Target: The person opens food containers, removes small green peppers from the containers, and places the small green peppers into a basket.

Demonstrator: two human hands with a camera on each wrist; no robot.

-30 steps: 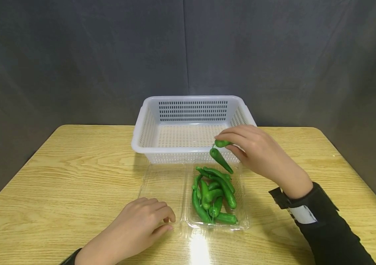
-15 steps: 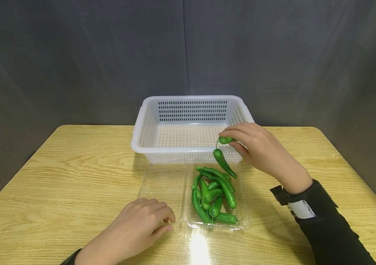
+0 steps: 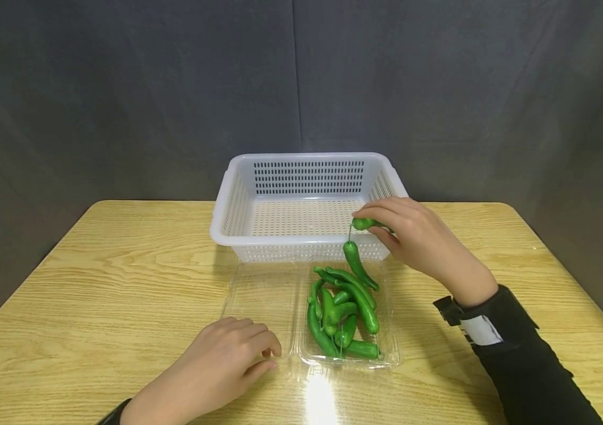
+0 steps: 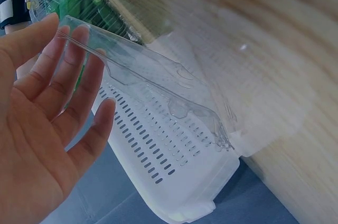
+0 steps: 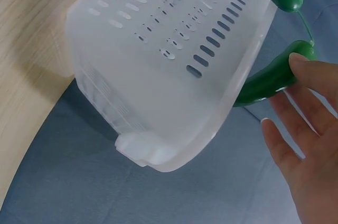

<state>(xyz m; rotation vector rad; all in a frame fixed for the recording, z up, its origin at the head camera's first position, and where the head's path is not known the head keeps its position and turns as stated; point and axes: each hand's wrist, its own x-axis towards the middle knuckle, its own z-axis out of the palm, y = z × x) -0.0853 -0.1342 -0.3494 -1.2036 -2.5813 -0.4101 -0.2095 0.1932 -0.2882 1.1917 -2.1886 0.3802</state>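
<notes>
My right hand (image 3: pixel 413 236) pinches a green chili pepper (image 5: pixel 277 78) between thumb and fingers, over the near right rim of the white basket. A second green pepper (image 3: pixel 354 262) dangles from its end by a thin green strand, its lower tip over the pile. Below, several more green peppers (image 3: pixel 330 316) lie in the right half of a clear plastic clamshell container (image 3: pixel 388 348). My left hand (image 3: pixel 227 357) stays by the front of the container's clear lid (image 3: pixel 261 295); the left wrist view shows its fingers (image 4: pixel 95 68) loosely bent near the lid's edge.
The white perforated basket (image 3: pixel 309 241) stands upright behind the clamshell, at the back of the wooden table (image 3: pixel 120 295). A dark grey curtain (image 3: pixel 173 100) rises behind the table. Light glares on the tabletop in front of the container.
My right hand has shifted slightly to the right and up with its pepper. The dangling pepper has swung right and hangs a little lower. My left hand has not moved.
</notes>
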